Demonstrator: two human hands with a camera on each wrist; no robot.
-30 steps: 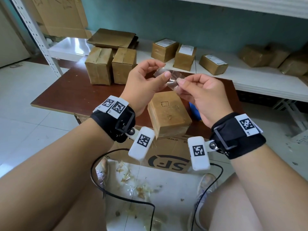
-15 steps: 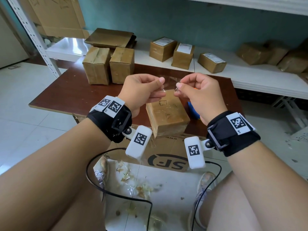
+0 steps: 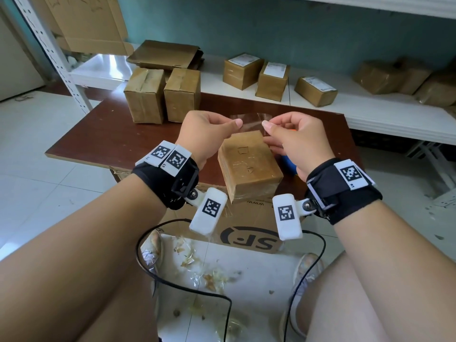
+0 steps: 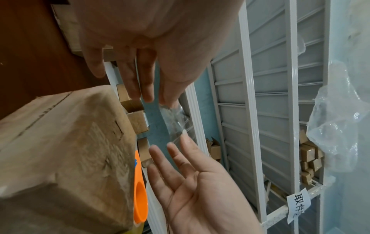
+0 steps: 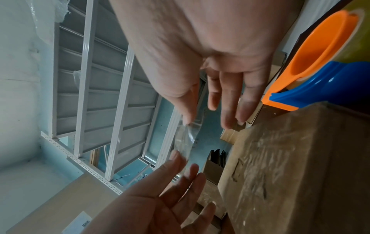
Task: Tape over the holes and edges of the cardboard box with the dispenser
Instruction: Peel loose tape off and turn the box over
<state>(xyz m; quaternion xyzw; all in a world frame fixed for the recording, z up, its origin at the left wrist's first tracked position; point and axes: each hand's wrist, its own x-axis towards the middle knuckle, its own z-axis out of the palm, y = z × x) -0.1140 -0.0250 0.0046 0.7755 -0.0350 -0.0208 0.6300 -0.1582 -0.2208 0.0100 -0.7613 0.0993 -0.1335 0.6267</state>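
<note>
While both hands hover above the cardboard box [image 3: 249,166], the left hand [image 3: 204,134] and right hand [image 3: 296,139] each pinch one end of a short strip of clear tape [image 3: 249,119] between thumb and forefinger, the remaining fingers loosely extended in the wrist views. The strip hangs stretched between them, above the box's far edge and not touching it; the box sits near the front edge of the brown counter [image 3: 118,141]. The orange-and-blue dispenser [image 5: 312,66] lies on the counter just beside the box, on its right, ungripped.
</note>
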